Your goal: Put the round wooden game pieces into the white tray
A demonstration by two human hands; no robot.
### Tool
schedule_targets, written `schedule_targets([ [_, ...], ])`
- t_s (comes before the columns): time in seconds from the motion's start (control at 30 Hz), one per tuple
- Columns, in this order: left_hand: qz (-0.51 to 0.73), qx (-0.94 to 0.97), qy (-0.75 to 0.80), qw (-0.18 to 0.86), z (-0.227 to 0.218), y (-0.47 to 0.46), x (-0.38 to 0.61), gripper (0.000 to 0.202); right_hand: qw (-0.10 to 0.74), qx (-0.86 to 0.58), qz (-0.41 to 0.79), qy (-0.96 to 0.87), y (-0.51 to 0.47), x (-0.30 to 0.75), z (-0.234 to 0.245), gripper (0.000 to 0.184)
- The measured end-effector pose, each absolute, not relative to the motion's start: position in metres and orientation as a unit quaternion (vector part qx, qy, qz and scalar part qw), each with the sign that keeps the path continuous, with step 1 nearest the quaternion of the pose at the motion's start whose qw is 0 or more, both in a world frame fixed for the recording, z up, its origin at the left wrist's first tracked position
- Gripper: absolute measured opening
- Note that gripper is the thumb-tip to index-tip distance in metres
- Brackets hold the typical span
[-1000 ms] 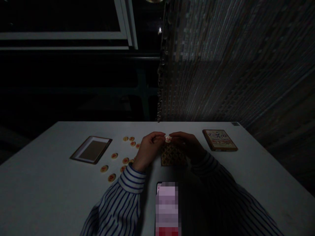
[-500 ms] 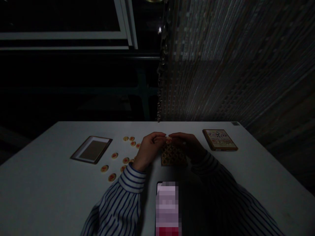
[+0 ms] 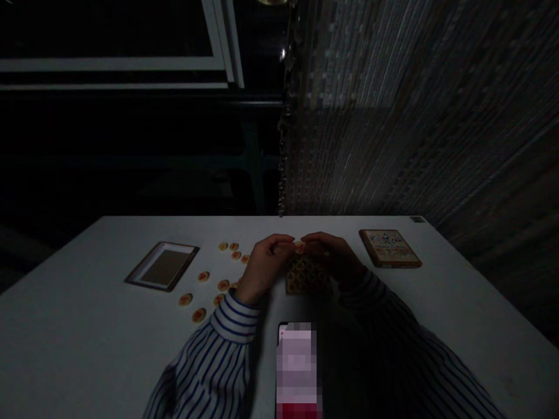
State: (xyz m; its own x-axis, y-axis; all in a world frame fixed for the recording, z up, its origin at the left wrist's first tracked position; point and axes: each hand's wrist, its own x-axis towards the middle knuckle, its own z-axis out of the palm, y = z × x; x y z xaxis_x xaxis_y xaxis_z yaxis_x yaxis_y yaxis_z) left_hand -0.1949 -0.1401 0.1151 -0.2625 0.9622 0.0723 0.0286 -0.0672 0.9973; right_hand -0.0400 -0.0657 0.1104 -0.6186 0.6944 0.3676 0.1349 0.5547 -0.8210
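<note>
My left hand (image 3: 268, 262) and my right hand (image 3: 334, 256) meet over a small box (image 3: 308, 291) packed with round Chinese chess pieces. Between their fingertips shows a red-marked Chinese chess piece (image 3: 300, 248) at the box's far side. Curled fingers close in on this piece, the left ones from its left and the right ones from its right. Dim light and the hands hide part of the box. Left of my left wrist, several loose red-marked pieces (image 3: 203, 276) lie scattered, some partly covered by the wrist.
On the white table (image 3: 109, 349), an open box lid or tray (image 3: 163, 266) lies at left and a printed box (image 3: 391, 248) at right. A phone (image 3: 297, 366) with a blurred screen is in front of me. A bead-string curtain (image 3: 371, 116) hangs behind the table.
Both hands stay almost in place. Their fingertips have drawn slightly apart, so a little more of the red-marked piece shows between them.
</note>
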Motion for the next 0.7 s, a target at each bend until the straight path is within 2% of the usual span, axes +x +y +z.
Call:
schedule_targets([
  [0.7,0.57,0.461,0.54,0.413,0.1159,-0.1414,-0.1926,0.023,0.358,-0.266,0.392,-0.805,-0.0715,-0.0438,0.1132,0.019],
])
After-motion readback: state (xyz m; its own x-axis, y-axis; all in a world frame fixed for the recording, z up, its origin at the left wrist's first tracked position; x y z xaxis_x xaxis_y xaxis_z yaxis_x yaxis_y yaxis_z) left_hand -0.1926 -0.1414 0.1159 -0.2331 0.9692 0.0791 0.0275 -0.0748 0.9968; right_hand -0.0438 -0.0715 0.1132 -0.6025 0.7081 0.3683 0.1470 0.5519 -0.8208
